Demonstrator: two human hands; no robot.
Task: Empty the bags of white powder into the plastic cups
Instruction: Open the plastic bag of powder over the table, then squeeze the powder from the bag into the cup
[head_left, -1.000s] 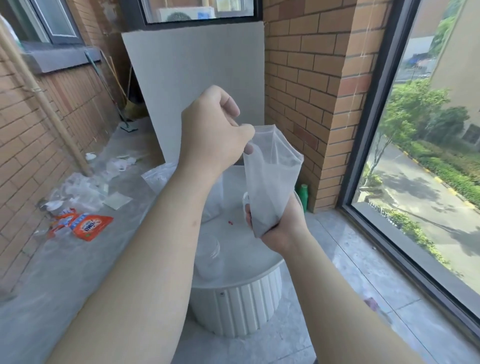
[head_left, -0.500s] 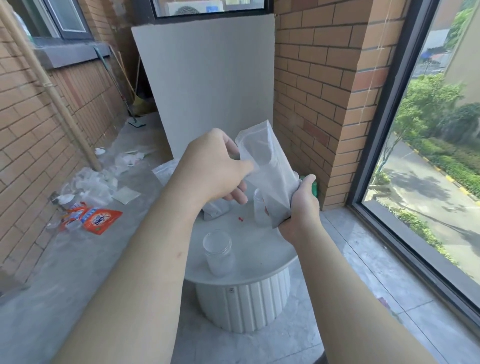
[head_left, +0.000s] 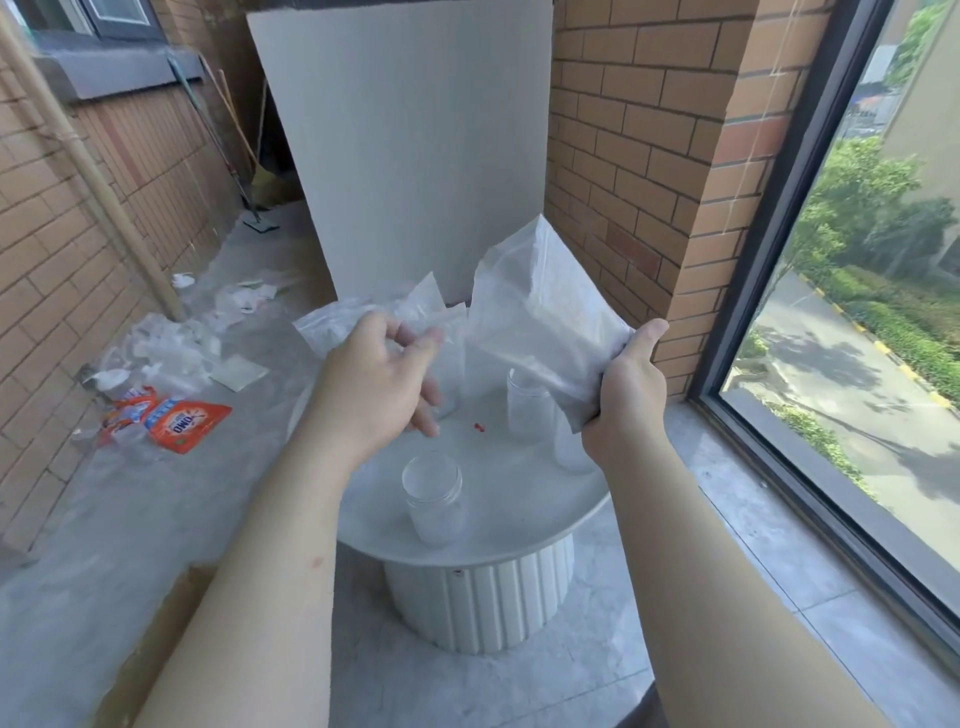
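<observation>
Clear plastic bag (head_left: 540, 317): right hand (head_left: 623, 395) grips its lower end, holding it tilted above the rear cup (head_left: 529, 408) on the bench (head_left: 519, 519); left hand (head_left: 384, 384) loose, fingers spread, empty. Use it to pinch the mouth into a spout, then tip slowly.

left hand (head_left: 382, 384): let go of bag (head_left: 540, 322) | bag: tilted leftward, lowered | right hand (head_left: 626, 395): lowered

right hand (head_left: 623, 400) grips powder bag (head_left: 540, 317).

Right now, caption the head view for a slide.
Right hand grips bag over cups on table; left hand open.
</observation>
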